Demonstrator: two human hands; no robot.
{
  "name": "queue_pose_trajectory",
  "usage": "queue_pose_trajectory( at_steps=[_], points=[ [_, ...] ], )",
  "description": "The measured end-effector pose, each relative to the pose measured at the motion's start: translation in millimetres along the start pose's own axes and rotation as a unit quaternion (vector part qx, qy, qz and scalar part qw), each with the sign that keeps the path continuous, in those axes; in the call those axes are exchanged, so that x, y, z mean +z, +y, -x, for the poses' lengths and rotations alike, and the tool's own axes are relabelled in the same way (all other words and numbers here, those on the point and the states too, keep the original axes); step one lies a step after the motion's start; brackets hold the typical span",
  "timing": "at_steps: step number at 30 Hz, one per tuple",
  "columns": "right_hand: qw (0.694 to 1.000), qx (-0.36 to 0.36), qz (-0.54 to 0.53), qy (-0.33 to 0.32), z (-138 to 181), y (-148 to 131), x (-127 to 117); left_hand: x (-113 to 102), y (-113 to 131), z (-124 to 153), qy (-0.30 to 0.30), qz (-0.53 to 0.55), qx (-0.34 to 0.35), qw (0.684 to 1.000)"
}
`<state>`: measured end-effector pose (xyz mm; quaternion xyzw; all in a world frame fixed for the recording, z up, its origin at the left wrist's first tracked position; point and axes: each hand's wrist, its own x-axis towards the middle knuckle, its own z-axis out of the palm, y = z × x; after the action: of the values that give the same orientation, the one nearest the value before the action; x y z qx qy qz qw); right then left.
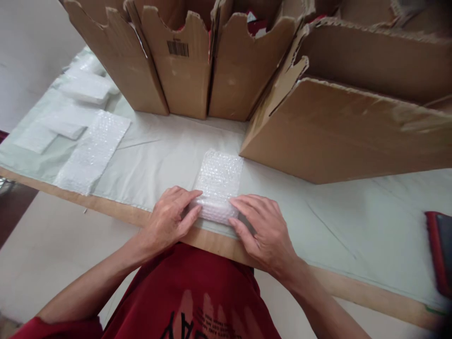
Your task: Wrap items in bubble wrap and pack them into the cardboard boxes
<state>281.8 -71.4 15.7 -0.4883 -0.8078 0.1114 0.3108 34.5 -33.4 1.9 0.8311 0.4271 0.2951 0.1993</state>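
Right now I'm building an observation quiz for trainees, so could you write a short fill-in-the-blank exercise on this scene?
1. The left hand and right hand touch opposite ends of a partly folded piece of ____.
2. The upright boxes are made of brown ____.
3. Counting from the picture's left, the barcode is on the ____ box.
4. The shirt at the picture's bottom is ____ in colour.

Missing words: bubble wrap; cardboard; second; red.

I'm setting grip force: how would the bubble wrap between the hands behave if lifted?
The bubble wrap is probably floppy at its far end, which lies flat and thin. The thicker near fold may loosen if released, since no tape shows. The clear bubbled film suggests little weight, though any contents are hidden.
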Motion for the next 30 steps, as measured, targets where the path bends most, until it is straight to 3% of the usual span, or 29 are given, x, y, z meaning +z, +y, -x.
queue_pose_trajectory(
  at_steps=[2,5,9,12,16,18,21,24,26,28,30],
  points=[
    [0.999,-0.024,0.045,0.014,1.9,0.6,4.0,5.2,-2.8,-6.0,0.010,-0.034,-0.001,0.999],
    [0.996,-0.055,0.071,-0.024,2.5,0.8,8.8,6.1,-2.4,-7.4,0.018,-0.026,0.015,0.999],
    [0.999,-0.029,-0.018,-0.034,2.0,-2.2,6.0,-5.3,4.9,4.1,-0.027,0.030,0.056,0.998],
    [0.995,0.012,-0.081,-0.058,4.1,-4.2,1.2,-10.1,7.2,8.8,-0.050,0.063,0.038,0.996],
    [1.000,0.016,0.014,0.008,8.6,-4.8,1.5,1.8,-0.3,-6.0,0.005,-0.003,0.029,1.000],
    [0.998,-0.006,0.061,0.008,9.5,-5.2,4.4,10.4,-4.8,-18.0,0.025,-0.052,0.025,0.998],
    [0.994,-0.028,0.100,-0.022,8.1,-3.8,9.6,15.4,-4.7,-27.7,0.044,-0.059,-0.004,0.997],
    [0.997,0.000,0.078,0.010,6.0,1.2,12.6,7.2,6.0,-18.5,0.074,0.055,-0.103,0.990],
    [0.997,0.052,0.025,0.051,5.9,3.9,12.8,-0.8,16.5,-6.2,0.092,0.191,-0.212,0.954],
    [0.990,0.113,-0.040,0.075,6.9,3.3,12.4,-5.6,26.9,3.7,0.075,0.347,-0.313,0.881],
    [0.980,0.152,-0.105,0.072,8.6,-0.6,11.4,-4.3,35.2,6.6,0.034,0.480,-0.365,0.797]
  ],
)
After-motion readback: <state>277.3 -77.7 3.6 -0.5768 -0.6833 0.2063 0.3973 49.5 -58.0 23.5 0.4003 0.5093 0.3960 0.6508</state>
